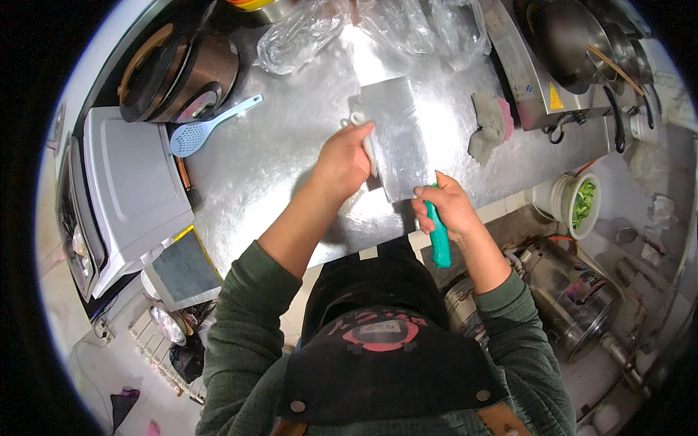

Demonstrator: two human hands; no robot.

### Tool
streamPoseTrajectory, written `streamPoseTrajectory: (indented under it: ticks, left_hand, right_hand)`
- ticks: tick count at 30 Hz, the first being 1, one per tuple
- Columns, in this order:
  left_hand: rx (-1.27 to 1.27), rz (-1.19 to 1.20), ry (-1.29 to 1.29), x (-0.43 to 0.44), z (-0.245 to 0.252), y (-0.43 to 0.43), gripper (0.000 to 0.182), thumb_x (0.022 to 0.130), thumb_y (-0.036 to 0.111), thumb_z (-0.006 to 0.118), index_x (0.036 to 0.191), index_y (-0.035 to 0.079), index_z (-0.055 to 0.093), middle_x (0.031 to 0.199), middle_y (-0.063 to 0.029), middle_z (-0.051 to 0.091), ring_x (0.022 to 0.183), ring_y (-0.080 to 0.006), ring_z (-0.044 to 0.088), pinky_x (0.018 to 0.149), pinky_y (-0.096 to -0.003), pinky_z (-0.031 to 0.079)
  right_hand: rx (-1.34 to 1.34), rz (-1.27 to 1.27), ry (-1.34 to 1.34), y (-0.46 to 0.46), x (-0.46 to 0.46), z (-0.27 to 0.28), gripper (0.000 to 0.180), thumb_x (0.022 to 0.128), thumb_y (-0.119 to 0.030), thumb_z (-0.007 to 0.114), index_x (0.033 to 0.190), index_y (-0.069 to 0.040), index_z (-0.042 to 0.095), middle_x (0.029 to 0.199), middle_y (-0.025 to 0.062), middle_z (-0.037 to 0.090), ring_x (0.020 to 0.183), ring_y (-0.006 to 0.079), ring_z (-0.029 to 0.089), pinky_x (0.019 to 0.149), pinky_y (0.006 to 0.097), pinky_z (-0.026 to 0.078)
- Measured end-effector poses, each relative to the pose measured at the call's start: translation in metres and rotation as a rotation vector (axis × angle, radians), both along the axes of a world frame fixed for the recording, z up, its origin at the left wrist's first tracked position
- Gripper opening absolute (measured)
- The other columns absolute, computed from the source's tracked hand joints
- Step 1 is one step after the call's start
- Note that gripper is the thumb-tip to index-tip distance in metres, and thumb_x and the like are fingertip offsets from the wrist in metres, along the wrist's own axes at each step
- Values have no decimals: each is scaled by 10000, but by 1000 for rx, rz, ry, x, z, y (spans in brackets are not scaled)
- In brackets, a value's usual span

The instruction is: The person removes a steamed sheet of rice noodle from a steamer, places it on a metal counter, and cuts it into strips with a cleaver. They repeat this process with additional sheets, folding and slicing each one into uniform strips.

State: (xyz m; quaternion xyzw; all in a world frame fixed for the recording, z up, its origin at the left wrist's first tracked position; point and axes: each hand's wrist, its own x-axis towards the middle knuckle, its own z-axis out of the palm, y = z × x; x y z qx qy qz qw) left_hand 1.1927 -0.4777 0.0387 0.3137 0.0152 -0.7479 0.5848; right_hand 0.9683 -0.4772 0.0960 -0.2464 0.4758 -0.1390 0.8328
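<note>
My right hand (448,206) grips the green handle of a cleaver (393,136); its broad metal blade points away from me over the steel worktop (262,163). At the blade's left side, my left hand (349,158) is closed on a white object (368,147), perhaps a cloth or paper, whose form is partly hidden by my fingers and the blade. Right of the blade, a crumpled grey cloth (488,128) lies on the steel, with a pink piece beside it. A light blue slotted spoon (192,138) rests at the left.
Clear plastic bags (305,41) lie along the far side. A large pot (218,71) and a grey-white appliance (133,180) stand left. At the right are a steel cooker (537,92) with a wok (561,49), and a white bucket (575,218) with chopped greens (583,204).
</note>
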Motion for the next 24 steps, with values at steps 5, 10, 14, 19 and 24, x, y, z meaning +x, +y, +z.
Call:
streamPoseTrajectory:
  ticks: [5,10,14,19,24]
  left_hand:
    - [160,-5,-178,7,2,-7,221,999,99,617,1194,-2,589,1137,-87,657,996,-182,639,856,-337,514]
    - [156,-46,-588,12,9,-17,164,955,85,635,1102,15,653,948,-48,691,862,-119,610,772,-291,502]
    - [223,22,-688,20,12,-11,189,968,90,629,1134,7,659,1027,-69,699,914,-151,634,836,-290,508]
    - [-27,1,-1504,47,4,22,229,949,99,643,1165,28,667,1149,-120,680,1058,-250,642,922,-341,514]
    - [-200,-23,-1965,53,-16,95,254,835,50,710,1083,15,674,1164,-171,644,1097,-370,594,959,-442,484]
  right_hand:
    - [-58,-155,-25,12,-8,-3,153,982,-69,550,1126,-22,532,697,80,553,430,180,506,419,341,462]
    - [-277,-231,115,26,-6,-7,107,1004,-58,518,1097,-5,525,719,86,565,454,172,532,448,334,479]
    - [-417,-245,151,34,-2,-11,90,1023,-54,510,1087,7,528,714,69,562,471,146,539,468,305,475]
    - [-632,4,306,40,7,-7,148,1000,-49,532,1131,7,569,724,123,622,579,238,633,555,373,524]
    - [-1122,612,631,54,28,3,304,934,-89,580,1225,-4,603,897,242,695,815,437,687,711,479,564]
